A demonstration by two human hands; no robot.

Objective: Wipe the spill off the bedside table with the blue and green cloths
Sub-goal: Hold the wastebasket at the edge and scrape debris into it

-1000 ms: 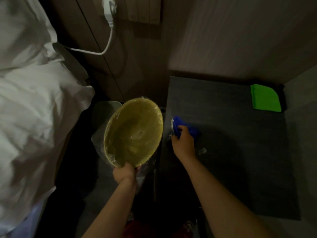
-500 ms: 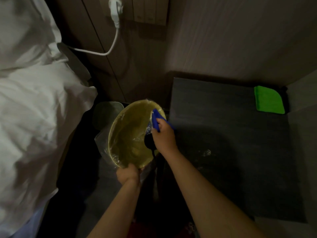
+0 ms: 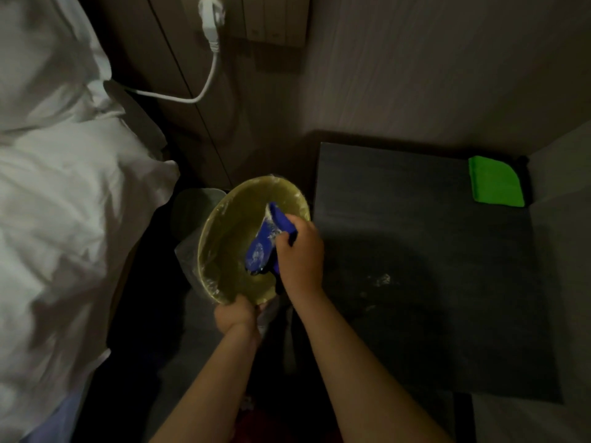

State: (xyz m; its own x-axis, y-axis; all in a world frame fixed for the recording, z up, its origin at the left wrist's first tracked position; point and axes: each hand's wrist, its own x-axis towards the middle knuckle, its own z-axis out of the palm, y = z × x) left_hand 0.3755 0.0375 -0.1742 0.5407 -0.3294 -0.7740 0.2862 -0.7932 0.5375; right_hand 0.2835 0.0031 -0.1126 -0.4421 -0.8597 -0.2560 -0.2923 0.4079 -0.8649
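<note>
my right hand point(image 3: 300, 251) squeezes blue cloth point(image 3: 265, 241) over yellow bowl point(image 3: 233, 231). left hand point(image 3: 235, 316) pinches bowl rim, bowl tipped. green cloth point(image 3: 495, 182) waits at far bench point(image 3: 415, 203) corner. white bits point(image 3: 382, 279) left on bench. tipped bowl could slip, mess falls on floor.

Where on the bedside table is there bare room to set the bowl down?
The bedside table is bare from its left edge to the green cloth in the far right corner. Spill residue marks the middle; the near part is shadowed.
</note>
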